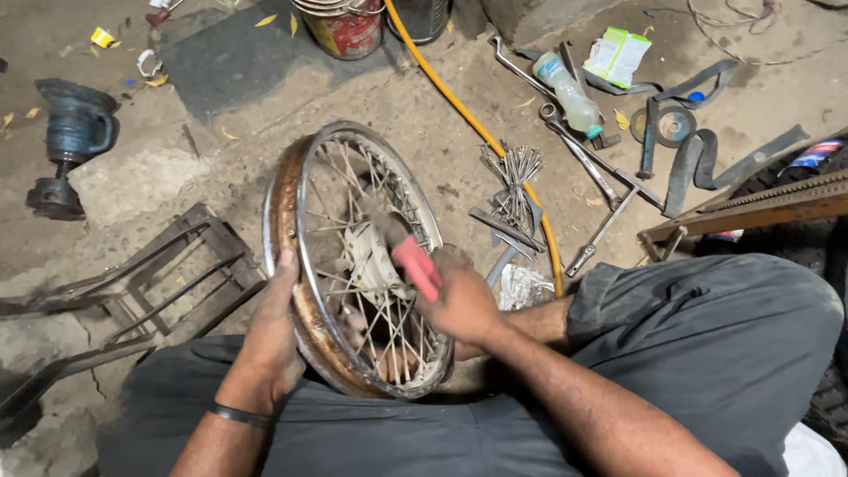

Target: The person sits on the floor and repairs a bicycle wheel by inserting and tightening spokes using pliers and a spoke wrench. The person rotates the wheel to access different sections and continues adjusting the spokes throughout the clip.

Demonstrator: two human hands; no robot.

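Observation:
A rusty spoked wheel rim (305, 168) stands upright between my knees on the dirt floor. My left hand (276, 331) grips its rusty outer edge on the near left side. A tool with a red handle (415, 267) is gripped in my right hand (464, 305) and held against the spokes next to the white hub (369, 261); the tool's tip is blurred. My grey trousers (707, 336) fill the lower part of the view.
A bundle of loose spokes (514, 177), wrenches (583, 159), a plastic bottle (567, 90) and rubber strips (707, 159) lie on the right. An orange hose (459, 110) runs across the floor. A metal frame (168, 274) lies left, a blue jack (71, 141) far left, a bucket (346, 26) at top.

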